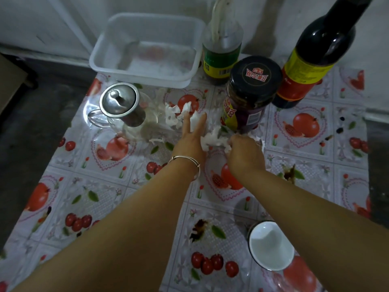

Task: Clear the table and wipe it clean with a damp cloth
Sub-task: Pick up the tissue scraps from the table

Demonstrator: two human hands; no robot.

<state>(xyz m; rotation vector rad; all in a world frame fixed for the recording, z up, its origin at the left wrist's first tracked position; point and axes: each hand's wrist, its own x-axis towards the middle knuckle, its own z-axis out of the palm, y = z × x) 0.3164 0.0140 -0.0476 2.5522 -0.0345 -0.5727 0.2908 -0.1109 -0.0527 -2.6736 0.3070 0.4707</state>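
- The left hand (pixel 189 142) lies flat on the table (pixel 101 199), fingers straight and spread, their tips among the white scraps (pixel 174 114) near the middle; it grasps nothing.
- The right hand (pixel 245 151) has its fingers curled round a wad of crumpled paper (pixel 212 140), just in front of the sauce jar (pixel 250 95).
- The scraps look light, soft and easily torn (tissue, by the look of it), so sweeping them together with flat fingers and pinching the heap should serve better than picking piece by piece; damp bits may cling to the glossy cloth.
- The glass teapot (pixel 126 110) at far left is fragile and likely slippery; its handle on the left is the safest hold, and the steel lid may sit loose.
- The dark bottle (pixel 311 60) at far right is tall, probably heavy, best taken round the body, as is the green-labelled bottle (pixel 222 53).
- The white cup (pixel 271 245) at near right and the plastic tub (pixel 145 51) at the far edge are light.
- Brown stains (pixel 197 229) remain; no damp cloth is in view.
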